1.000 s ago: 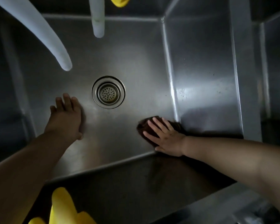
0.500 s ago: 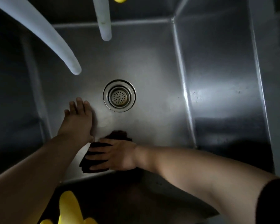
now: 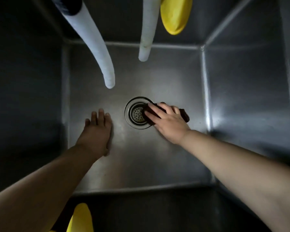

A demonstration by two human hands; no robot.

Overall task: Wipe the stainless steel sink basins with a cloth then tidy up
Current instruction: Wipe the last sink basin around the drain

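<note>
on the floor of the sink basin, your right hand lay flat with straight, slightly spread fingers, pressing the dark cloth against the steel. beneath your fingertips the cloth overlapped the right edge of the drain strainer. your left hand rested released, fingers straight and close together, holding nothing, just left of the drain.

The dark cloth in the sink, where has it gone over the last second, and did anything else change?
The right hand swept the dark cloth from the right wall along the near edge toward the left hand, then up onto the drain strainer. The left hand stayed flat on the basin floor.
</note>
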